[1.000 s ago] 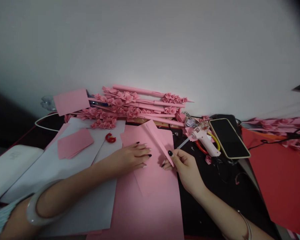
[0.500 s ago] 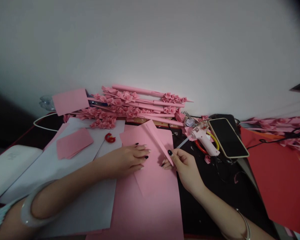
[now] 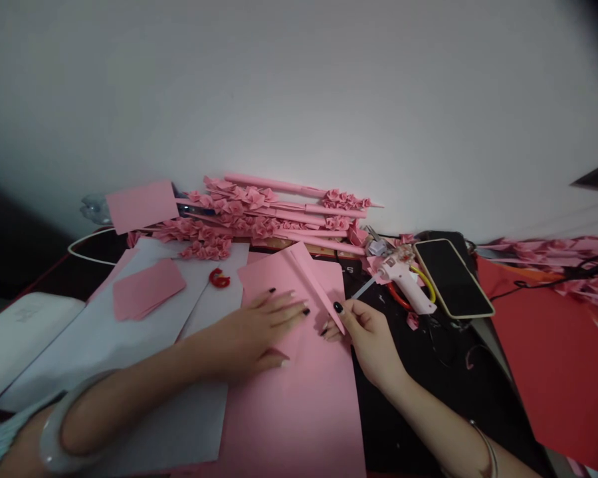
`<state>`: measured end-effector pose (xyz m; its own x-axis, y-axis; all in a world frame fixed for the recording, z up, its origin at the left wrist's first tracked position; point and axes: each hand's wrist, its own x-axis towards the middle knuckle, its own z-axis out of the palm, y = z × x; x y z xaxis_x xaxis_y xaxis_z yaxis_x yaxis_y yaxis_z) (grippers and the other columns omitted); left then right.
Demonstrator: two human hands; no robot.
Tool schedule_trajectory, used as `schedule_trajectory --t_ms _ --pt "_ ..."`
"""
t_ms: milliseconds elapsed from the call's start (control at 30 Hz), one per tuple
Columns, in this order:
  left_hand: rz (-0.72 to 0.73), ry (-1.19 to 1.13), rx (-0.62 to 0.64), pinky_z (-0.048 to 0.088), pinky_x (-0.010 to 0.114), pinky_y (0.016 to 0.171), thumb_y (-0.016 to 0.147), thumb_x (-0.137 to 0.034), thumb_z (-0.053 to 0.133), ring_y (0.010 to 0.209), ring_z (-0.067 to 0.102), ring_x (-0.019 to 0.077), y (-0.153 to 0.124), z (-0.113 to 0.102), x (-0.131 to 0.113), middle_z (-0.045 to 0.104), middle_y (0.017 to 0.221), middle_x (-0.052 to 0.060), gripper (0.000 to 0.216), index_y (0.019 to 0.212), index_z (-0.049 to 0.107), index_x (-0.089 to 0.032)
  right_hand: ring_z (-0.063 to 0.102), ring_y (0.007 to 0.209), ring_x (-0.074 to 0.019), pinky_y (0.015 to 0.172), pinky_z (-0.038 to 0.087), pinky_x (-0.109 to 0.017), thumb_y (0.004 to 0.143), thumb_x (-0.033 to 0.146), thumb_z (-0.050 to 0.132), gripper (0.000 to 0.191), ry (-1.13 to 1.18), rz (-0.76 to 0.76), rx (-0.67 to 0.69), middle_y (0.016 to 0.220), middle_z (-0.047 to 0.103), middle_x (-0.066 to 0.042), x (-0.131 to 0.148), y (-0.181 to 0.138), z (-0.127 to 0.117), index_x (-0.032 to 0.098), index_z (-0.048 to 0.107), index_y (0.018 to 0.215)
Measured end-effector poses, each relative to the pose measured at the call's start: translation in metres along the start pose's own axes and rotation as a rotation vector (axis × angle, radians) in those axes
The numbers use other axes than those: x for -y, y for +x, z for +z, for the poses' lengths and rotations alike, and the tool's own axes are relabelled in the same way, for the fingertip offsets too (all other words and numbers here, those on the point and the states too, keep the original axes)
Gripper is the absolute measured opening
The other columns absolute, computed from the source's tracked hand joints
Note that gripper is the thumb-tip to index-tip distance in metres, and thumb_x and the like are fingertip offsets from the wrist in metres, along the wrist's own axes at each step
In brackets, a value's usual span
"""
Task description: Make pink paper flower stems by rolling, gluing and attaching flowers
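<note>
- our left hand [image 3: 252,335] lies palm down, fingers spread, on the pink sheet [image 3: 293,282], gripping nothing.
- our right hand [image 3: 373,338] pinches the near end of a slim tube [image 3: 319,291], the sheet's rolled edge, between thumb and fingers.
- we judge the rolling partly done: one edge is rolled, while the part beside our left hand lies flat, left unrolled.
- the tube lies between our hands, its long axis slanting from our right thumb away and leftward, toward the paper flowers [image 3: 264,226].

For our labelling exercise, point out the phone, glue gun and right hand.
Phone [image 3: 453,278], head view: dark screen.
Glue gun [image 3: 414,291], head view: pale handle.
Right hand [image 3: 373,337], head view: back of hand.
</note>
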<state>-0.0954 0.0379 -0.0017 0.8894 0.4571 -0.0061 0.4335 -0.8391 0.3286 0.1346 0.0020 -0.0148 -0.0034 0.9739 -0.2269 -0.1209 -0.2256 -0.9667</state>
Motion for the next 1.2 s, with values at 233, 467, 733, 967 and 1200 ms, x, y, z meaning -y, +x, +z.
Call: schedule_trajectory --t_ms 233,467,733,967,1200 --pt "0.05 0.044 -0.013 0.016 0.039 0.116 0.096 -0.037 0.04 0.139 0.03 0.0203 0.003 0.01 0.002 0.036 0.149 0.007 0.053 0.145 0.031 -0.018 0.064 0.053 -0.0159 0.055 0.054 -0.029 0.079 0.046 0.066 0.029 -0.01 -0.004 0.01 0.063 0.068 -0.002 0.0 0.001 0.0 0.019 0.06 0.069" --pt "-0.151 0.239 -0.184 0.01 0.051 0.115 0.095 -0.038 0.04 0.142 0.021 0.0294 0.001 0.018 0.017 0.035 0.15 0.007 0.053 0.144 0.033 -0.02 0.064 0.052 -0.0147 0.056 0.054 -0.029 0.079 0.047 0.065 0.03 -0.016 -0.002 0.0 0.063 0.068 -0.001 0.0 0.0 0.0 0.018 0.06 0.07" --pt "-0.383 0.127 -0.349 0.004 0.064 0.112 0.093 -0.033 0.044 0.139 0.025 0.0352 0.007 0.013 0.019 0.047 0.141 0.014 0.046 0.136 0.046 -0.017 0.061 0.048 -0.0121 0.052 0.051 -0.025 0.08 0.045 0.064 0.03 -0.04 -0.011 0.008 0.061 0.067 -0.001 0.001 -0.001 0.0 0.018 0.059 0.069" --pt "-0.296 -0.716 -0.59 0.056 0.032 0.08 0.09 -0.038 0.053 0.094 0.067 0.0196 0.013 0.002 0.022 0.067 0.104 0.009 0.059 0.141 0.029 -0.021 0.046 0.037 -0.008 0.039 0.038 -0.021 0.082 0.041 0.06 0.029 -0.195 -0.064 0.07 0.052 0.058 0.003 0.006 -0.005 0.002 0.018 0.06 0.065" --pt "-0.361 -1.021 -0.636 0.056 0.025 0.062 0.075 -0.033 0.071 0.069 0.068 0.0147 0.016 0.0 0.018 0.066 0.08 0.001 0.025 0.09 0.058 -0.018 0.048 0.042 -0.0096 0.043 0.036 -0.022 0.088 0.031 0.052 0.027 -0.526 -0.228 0.091 0.051 0.055 0.003 0.004 -0.008 -0.005 0.02 0.06 0.065"
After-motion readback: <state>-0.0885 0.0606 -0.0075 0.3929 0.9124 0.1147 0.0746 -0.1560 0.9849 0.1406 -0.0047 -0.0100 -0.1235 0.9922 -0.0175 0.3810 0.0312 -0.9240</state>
